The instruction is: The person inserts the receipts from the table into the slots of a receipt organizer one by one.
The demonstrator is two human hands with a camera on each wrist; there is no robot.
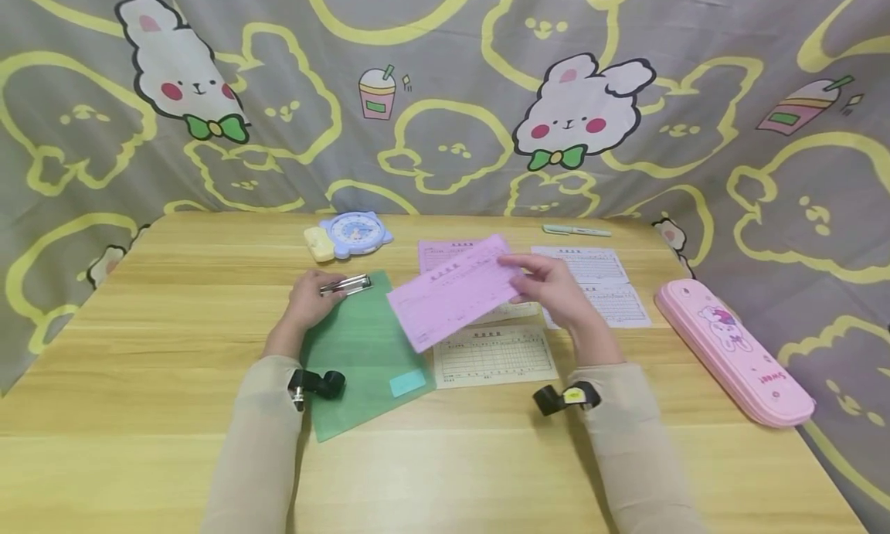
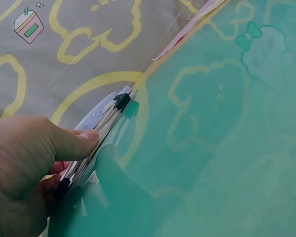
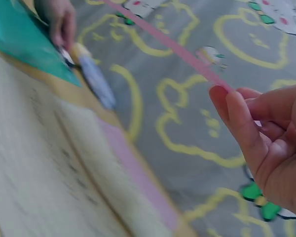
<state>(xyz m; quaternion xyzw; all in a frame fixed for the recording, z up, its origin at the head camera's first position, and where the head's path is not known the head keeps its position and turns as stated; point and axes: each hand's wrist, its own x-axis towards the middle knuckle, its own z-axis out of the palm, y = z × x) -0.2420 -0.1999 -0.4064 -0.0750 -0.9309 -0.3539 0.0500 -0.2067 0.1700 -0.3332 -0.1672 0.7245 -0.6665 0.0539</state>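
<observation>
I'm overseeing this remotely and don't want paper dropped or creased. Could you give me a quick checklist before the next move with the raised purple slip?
1. Right hand pinching the raised purple slip by its edge: ok.
2. Left hand gripping the metal clip of the green clipboard: ok.
3. Clip's mouth open for paper: cannot tell.
4. Slip squared up with the clipboard: not ok; it slants, mostly to the clipboard's right in the head view.
5. Pen and pencil case away from both hands: ok.
</observation>
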